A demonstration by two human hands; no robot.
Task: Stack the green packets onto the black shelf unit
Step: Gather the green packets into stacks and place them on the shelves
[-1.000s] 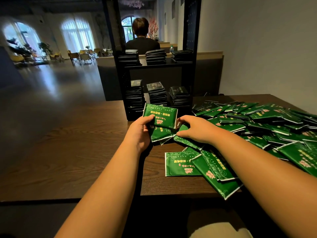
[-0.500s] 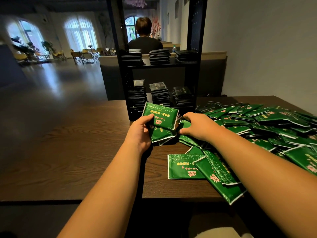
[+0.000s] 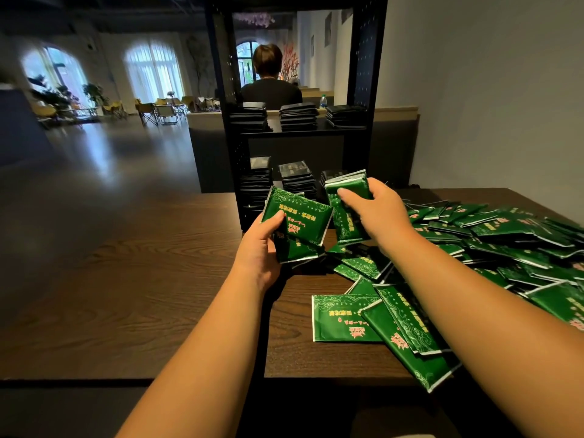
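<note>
Several loose green packets (image 3: 344, 320) are seen by the near edge of the tabletop (image 3: 126, 263), with a larger heap (image 3: 505, 241) spread toward its right edge. Above the middle, a fanned bundle (image 3: 297, 222) is gripped by the left hand (image 3: 259, 248), and an upright bundle (image 3: 347, 181) is clasped in the curled fingers (image 3: 379, 189) of the right hand (image 3: 376, 213). Gathering appears to be in hand. Next, both bundles would need to be squared and carried to the black shelf unit (image 3: 363, 90) at the far edge, where stacks (image 3: 297, 178) are already set.

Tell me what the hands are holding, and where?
The left hand grips a few green packets by their left edge; the right hand grips another bunch by its right side.
</note>
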